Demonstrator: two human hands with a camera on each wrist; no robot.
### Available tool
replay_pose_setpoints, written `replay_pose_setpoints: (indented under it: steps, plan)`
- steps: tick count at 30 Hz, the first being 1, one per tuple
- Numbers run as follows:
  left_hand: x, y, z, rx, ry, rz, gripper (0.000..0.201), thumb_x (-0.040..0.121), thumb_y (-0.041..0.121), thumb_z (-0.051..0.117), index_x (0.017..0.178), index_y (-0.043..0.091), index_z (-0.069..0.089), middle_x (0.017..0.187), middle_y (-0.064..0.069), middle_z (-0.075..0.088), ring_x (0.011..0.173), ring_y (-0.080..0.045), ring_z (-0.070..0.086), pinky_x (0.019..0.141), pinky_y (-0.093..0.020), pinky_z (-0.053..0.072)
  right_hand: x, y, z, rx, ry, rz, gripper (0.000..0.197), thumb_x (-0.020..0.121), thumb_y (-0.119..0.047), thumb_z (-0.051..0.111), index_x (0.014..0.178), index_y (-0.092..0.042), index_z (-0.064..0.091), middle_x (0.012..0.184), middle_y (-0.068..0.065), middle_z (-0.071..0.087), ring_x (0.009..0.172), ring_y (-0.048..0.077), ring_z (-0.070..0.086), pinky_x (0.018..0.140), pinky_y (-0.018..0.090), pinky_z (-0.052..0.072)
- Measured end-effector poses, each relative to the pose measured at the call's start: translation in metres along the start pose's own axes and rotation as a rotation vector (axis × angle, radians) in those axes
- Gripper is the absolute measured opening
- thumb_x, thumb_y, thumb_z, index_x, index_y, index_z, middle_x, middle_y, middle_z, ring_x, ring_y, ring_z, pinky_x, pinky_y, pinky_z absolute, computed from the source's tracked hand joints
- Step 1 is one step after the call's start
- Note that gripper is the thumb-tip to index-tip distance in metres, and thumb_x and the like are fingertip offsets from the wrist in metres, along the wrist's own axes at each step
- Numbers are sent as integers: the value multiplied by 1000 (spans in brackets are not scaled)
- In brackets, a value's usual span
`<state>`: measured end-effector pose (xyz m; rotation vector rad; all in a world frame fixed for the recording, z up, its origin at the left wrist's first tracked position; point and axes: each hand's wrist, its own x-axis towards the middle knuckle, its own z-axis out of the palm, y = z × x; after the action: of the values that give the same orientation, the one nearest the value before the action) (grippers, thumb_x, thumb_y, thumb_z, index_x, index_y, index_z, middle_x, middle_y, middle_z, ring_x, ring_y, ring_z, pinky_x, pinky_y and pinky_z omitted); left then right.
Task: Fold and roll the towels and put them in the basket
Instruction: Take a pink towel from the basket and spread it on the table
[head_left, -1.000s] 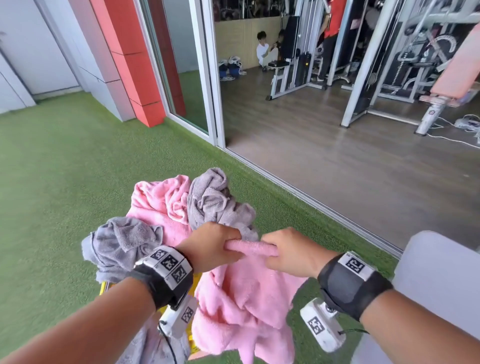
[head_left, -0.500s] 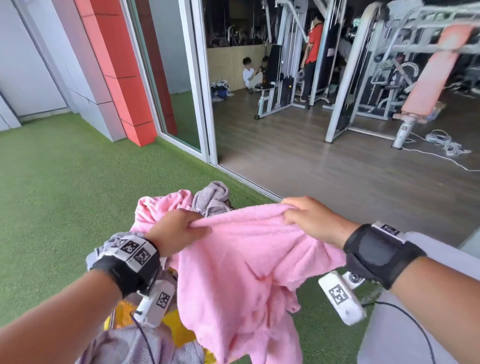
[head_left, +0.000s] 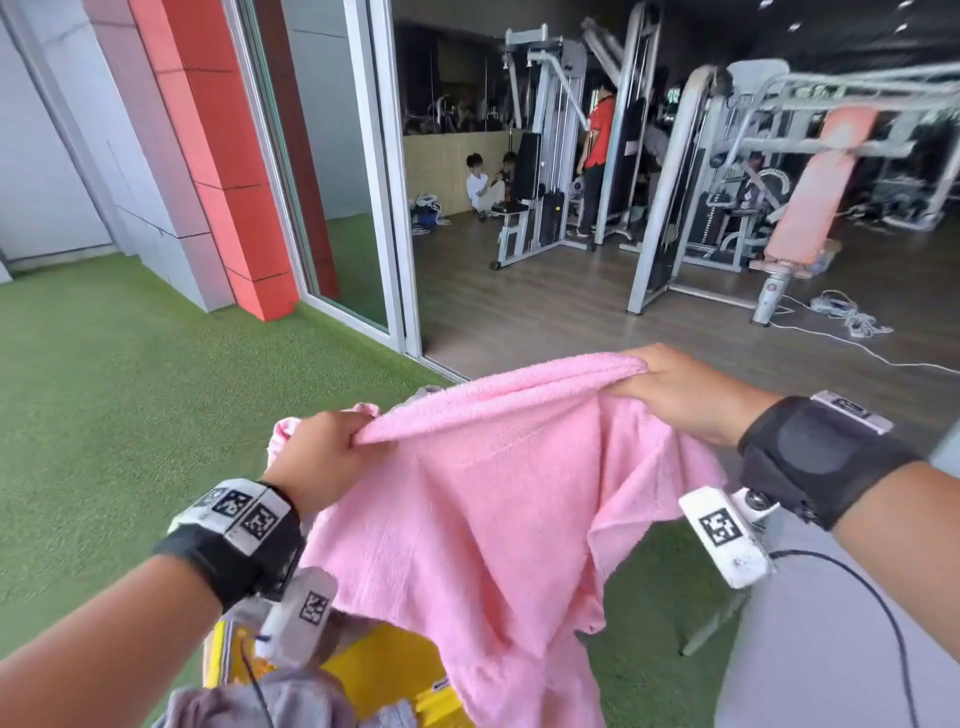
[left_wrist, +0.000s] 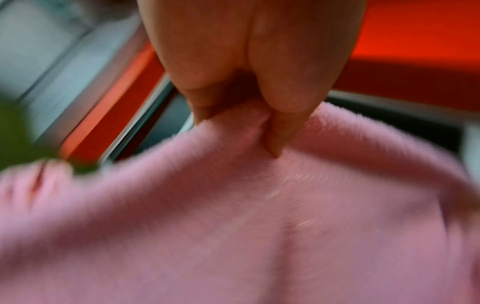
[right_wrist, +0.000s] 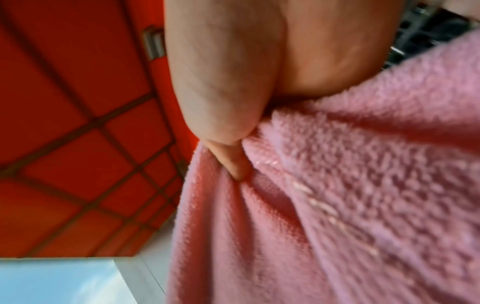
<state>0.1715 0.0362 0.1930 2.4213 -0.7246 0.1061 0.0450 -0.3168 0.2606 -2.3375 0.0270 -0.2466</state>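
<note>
While both hands hold it up in the air, the pink towel is stretched between them along its top edge, the rest hanging down in loose folds over the green turf. At about 9 o'clock of the towel, the left hand has its grip clamped on one end of that edge; the left wrist view, though blurred, shows fingers pinching a bunch of pink cloth. At about 2 o'clock, higher and farther out, the right hand pinches the other end, fingers curled round the doubled edge, as the right wrist view confirms. Below the left wrist, toward 7 o'clock, sits a yellow basket with a grey towel lying across its near side. Gym machines stand beyond the open glass door.
</note>
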Motion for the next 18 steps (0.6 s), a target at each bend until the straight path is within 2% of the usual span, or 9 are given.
replay_pose_setpoints:
  steps: [3,5,6,8,10,11,14,16,18]
  plan:
    - [2,19,7,-675,54,-296,21,95,15,58,77,11,68,58,-4,52,51,-20,43,44,-26,29,0,-3,3,323,24,9,28,92,6,57,113,-5,71,110,5,75,103,14,69,92,27,52]
    - [2,35,7,-835,46,-338,18,95,28,59,91,15,71,71,-6,66,59,-26,59,49,-28,45,4,-2,2,428,48,35,29,94,6,56,116,-6,70,112,5,75,106,19,70,95,29,54]
    - [0,42,7,-808,30,-273,23,92,39,64,101,19,71,85,-2,73,75,-28,69,64,-34,54,6,0,0,467,59,54,28,95,5,56,117,-5,70,113,8,74,107,23,70,98,34,54]
    - [-3,50,3,-405,-106,11,49,75,64,73,110,30,63,98,12,73,90,-11,68,81,-30,51,9,2,-6,518,86,88,25,94,2,58,115,-5,70,112,11,74,107,28,69,100,42,52]
    - [-7,60,3,357,-151,175,63,64,76,71,110,36,54,92,15,65,79,-6,56,73,-27,44,6,1,-17,503,83,62,21,92,-2,64,108,-11,74,106,6,76,104,23,71,96,36,54]
    - [-6,69,2,571,-129,153,55,69,71,69,104,31,56,88,11,62,76,-10,53,70,-29,44,3,-2,-24,469,43,21,18,91,-7,68,105,-15,74,103,1,77,100,17,72,92,32,54]
    - [0,86,-5,467,4,45,22,85,34,64,75,16,58,66,5,57,67,-24,57,59,-31,42,-9,-4,-43,130,-162,-112,28,76,-33,84,99,-24,72,95,-12,76,87,4,70,77,18,51]
    - [3,92,-17,171,73,-17,16,88,16,62,73,13,64,65,2,64,65,-21,64,59,-32,49,-9,2,-43,-430,-230,-119,44,63,-50,88,91,-25,66,86,-7,72,78,9,66,66,26,51]
    - [-2,118,-22,-175,22,-91,20,93,5,57,76,8,67,64,3,69,58,-10,64,56,-30,53,-8,12,-41,-888,-292,-124,38,63,-46,80,85,-22,62,79,-3,67,72,18,61,57,30,47]
